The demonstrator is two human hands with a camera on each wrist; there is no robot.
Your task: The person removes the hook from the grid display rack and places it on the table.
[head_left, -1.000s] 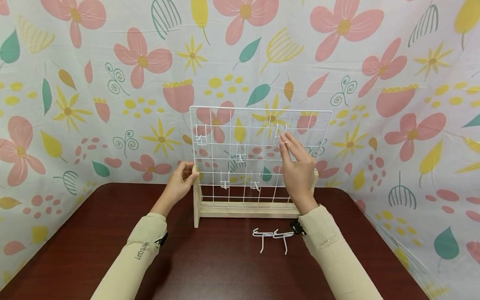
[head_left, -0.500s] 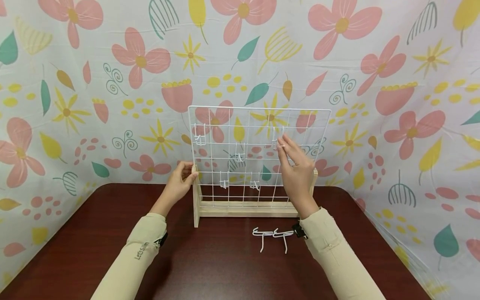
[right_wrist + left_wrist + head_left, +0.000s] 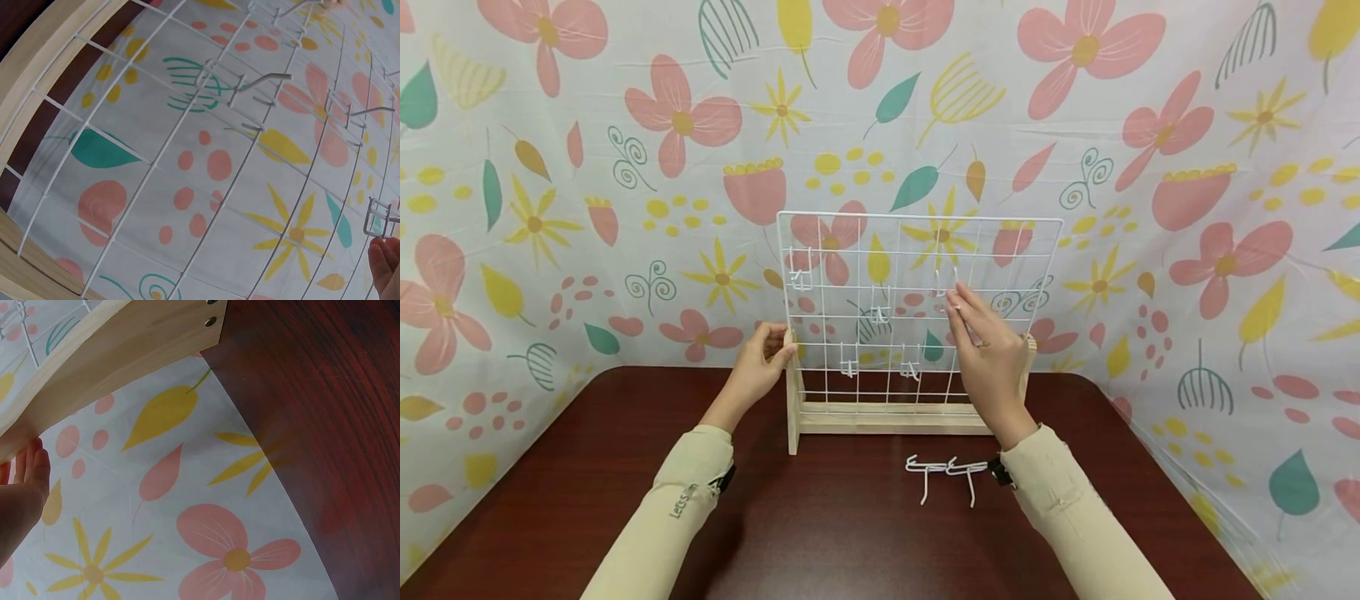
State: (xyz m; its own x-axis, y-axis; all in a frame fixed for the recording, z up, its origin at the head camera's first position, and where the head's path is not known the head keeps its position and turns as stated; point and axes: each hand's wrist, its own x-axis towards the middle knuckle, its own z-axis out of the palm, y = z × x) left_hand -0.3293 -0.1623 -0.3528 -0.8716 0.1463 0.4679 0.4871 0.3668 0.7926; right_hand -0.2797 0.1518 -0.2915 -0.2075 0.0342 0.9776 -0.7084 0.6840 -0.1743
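A white wire grid panel (image 3: 917, 217) stands upright in a pale wooden stand (image 3: 895, 428). My left hand (image 3: 758, 365) holds the stand's left post (image 3: 793, 408), with fingertips at its upper end; in the left wrist view the fingers (image 3: 39, 465) lie against the wood. With thumb and fingers my right hand (image 3: 996, 362) pinches a white wire hook (image 3: 367, 219) at the panel's upper right. Its two prongs stick up above the fingertips, and the hand partly hides the rest. Several similar hooks hang on the grid, among them one (image 3: 800, 282) at the upper left.
Two loose white hooks, a left one (image 3: 925, 469) and a right one (image 3: 967, 471), lie on the dark red-brown table (image 3: 820, 517) in front of the stand, near the right sleeve. A flower-patterned cloth (image 3: 685, 217) hangs close behind and beside the table.
My right hand has shifted a little left and down along the grid, the pinched hook moving with it. The left hand stays on the post, and the loose hooks have not moved.
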